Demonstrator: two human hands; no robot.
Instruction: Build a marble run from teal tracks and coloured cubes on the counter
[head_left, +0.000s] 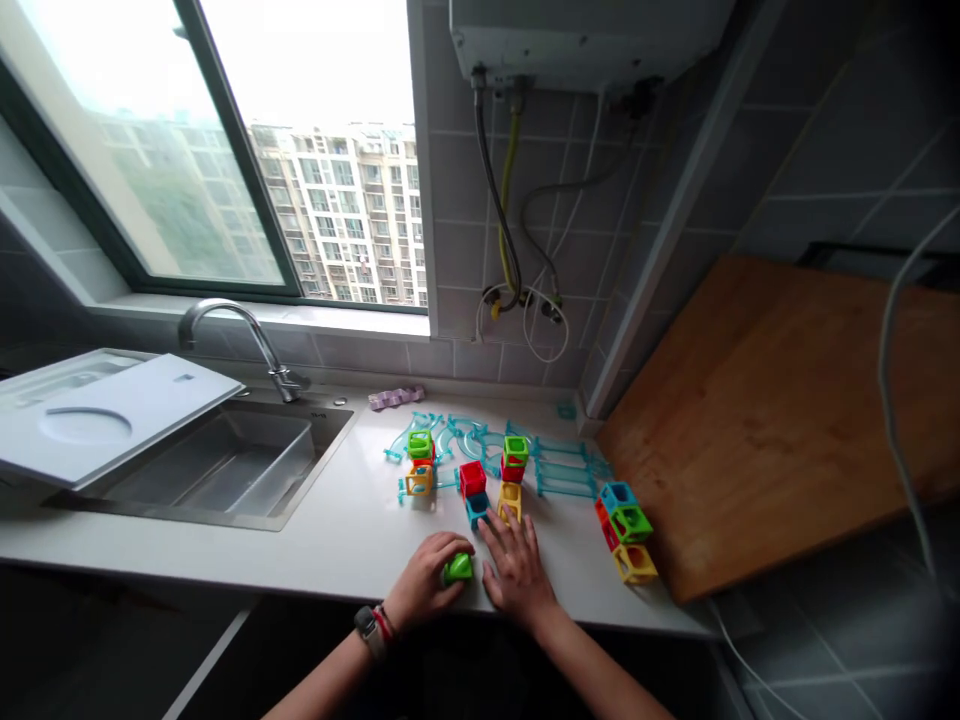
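Observation:
My left hand (431, 580), with a watch and red band at its wrist, is closed around a green block (458, 568) near the counter's front edge. My right hand (517, 565) has its fingers spread, fingertips at a yellow block (509, 498) and close to a blue block (477, 508). A red block (472, 478) adjoins the blue one. Behind the yellow block is a green block (515, 450) over a red one. Farther left, another green block (421, 444) is grouped with red and a yellow block (418, 481).
Translucent blue track pieces (562, 475) lie behind the blocks. Blue, green, red and yellow blocks (631, 523) stand at the right by a leaning wooden board (787, 400). A sink (277, 500) with a faucet (262, 350) and white panel (142, 410) is at left.

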